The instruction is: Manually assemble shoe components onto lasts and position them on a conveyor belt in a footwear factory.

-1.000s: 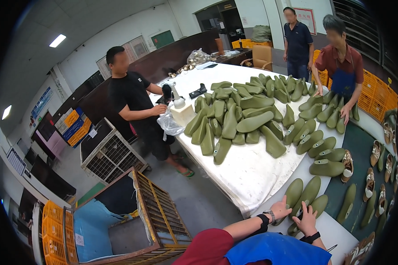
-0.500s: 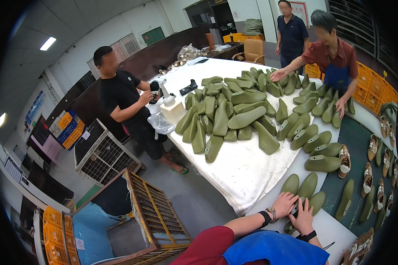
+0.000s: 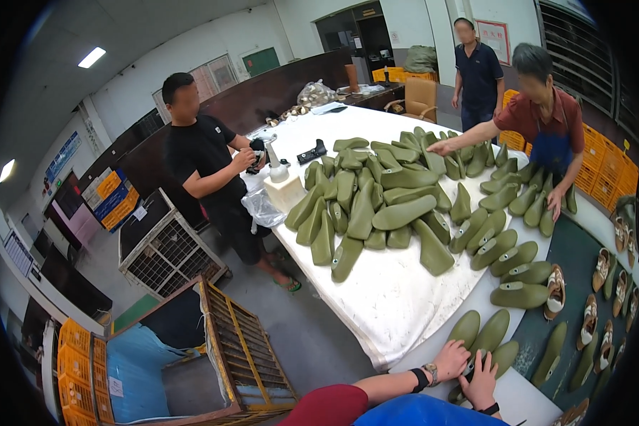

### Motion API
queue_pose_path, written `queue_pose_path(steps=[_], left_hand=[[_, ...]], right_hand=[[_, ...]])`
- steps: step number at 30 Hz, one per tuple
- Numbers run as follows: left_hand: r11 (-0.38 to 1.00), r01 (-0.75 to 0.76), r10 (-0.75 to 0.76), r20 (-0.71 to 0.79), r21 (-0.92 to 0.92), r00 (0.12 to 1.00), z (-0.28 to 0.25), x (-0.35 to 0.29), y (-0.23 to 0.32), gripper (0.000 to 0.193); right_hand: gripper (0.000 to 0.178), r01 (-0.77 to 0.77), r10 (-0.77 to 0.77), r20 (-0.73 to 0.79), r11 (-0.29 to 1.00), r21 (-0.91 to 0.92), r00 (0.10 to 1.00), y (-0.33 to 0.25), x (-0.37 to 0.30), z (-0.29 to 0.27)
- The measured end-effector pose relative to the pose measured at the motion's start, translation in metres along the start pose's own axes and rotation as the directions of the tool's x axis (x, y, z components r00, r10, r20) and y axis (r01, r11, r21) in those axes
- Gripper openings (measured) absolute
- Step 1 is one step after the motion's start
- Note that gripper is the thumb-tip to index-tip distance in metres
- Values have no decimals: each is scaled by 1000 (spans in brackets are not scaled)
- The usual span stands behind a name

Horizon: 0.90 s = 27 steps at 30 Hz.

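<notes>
My left hand [image 3: 451, 358], with a watch and a black band at the wrist, closes over the heel end of a green shoe last [image 3: 467, 328] at the near edge of the white-covered table [image 3: 390, 305]. Just right of it, my right hand [image 3: 483, 380] lies over a neighbouring green shoe last [image 3: 505, 355], fingers pointing away from me. A third last [image 3: 491, 330] lies between those two. What is under my palms is hidden.
A big pile of green lasts [image 3: 397, 202] covers the table's middle. A person in black [image 3: 206, 163] stands at the left side holding a dark object; a person in a red shirt and blue apron [image 3: 547, 121] reaches into the pile. A dark green mat [image 3: 575, 252] on the right holds lasts and unfinished shoes. A wooden slatted crate [image 3: 241, 348] stands lower left.
The person in the apron has stretched an arm out over the pile. My hands have stayed on the lasts at the near edge, shifting only slightly.
</notes>
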<state>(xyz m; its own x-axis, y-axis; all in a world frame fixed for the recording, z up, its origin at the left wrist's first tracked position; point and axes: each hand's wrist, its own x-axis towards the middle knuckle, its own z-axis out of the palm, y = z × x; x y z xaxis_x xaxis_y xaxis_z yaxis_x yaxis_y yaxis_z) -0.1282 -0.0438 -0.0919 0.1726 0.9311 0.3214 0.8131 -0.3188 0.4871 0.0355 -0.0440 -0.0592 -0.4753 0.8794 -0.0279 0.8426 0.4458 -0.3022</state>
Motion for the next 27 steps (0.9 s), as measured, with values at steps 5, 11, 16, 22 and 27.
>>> queue_pose_path(steps=[5,11,16,22,27], left_hand=[[999,31,-29,52,-36,998,-5,2,-1,22],[996,25,-23,25,-81,999,-1,4,-5,22],[995,39,-34,52,-90,998,-5,5,-4,23],[996,35,-31,46,-85,998,-1,4,-5,23],[996,32,-29,35,-79,999,-1,5,-4,22]], right_hand=[[95,-37,37,47,999,-11,998,-2,4,-1],[95,-14,15,28,999,-36,999,6,8,9],[96,-67,69,56,997,-29,996,3,9,7],[96,-96,98,73,995,-26,992,-3,9,2],[96,-27,28,27,999,-20,999,4,7,8]])
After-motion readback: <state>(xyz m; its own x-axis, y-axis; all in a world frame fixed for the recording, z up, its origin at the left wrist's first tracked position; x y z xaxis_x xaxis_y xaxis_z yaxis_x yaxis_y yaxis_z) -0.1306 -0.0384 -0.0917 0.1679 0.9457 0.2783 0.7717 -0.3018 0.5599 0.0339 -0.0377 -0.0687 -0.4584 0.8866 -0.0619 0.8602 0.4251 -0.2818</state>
